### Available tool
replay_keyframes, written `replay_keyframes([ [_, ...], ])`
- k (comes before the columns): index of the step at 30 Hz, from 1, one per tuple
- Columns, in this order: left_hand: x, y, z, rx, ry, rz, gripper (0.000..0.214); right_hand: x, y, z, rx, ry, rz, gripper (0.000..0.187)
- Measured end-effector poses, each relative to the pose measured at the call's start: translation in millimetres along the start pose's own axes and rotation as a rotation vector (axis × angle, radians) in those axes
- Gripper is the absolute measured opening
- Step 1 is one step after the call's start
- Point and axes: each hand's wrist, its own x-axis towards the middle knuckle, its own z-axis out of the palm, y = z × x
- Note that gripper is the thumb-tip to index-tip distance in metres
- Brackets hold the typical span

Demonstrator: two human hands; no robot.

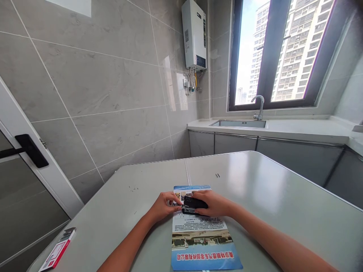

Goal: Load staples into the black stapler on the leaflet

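Note:
A black stapler (195,203) is over a printed leaflet (202,241) with blue ends, which lies on the table. My right hand (216,203) is wrapped round the stapler's back end, fingers on top and thumb low on the near side. At the stapler's front end, my left hand (166,204) has thumb and forefinger pinched together. Those fingertips touch or nearly touch its nose; what is between them is too small to make out. The stapler's rear part is hidden under my right palm.
Small loose staples (134,189) are scattered left on the table (153,173). Two short staple strips (217,175) lie farther back. A red and white box (58,251) sits at the table's left edge, near a door handle (31,151). Behind is a counter with a sink (241,123).

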Motion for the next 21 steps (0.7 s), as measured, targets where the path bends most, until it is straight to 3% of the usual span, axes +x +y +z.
replay_keyframes([
  [8,-6.4,-5.9,-17.9,0.277,-0.115,0.232,0.022,1.0,2.8,8.1,0.046,0.044,0.011,0.024],
  [15,-8.5,1.2,-24.8,0.168,-0.164,0.293,0.02,-0.5,23.4,8.6,0.207,0.197,-0.03,0.033],
  [21,-6.2,5.3,-11.2,0.189,-0.065,0.331,0.022,-1.6,31.2,9.6,0.318,0.32,-0.06,0.04],
])
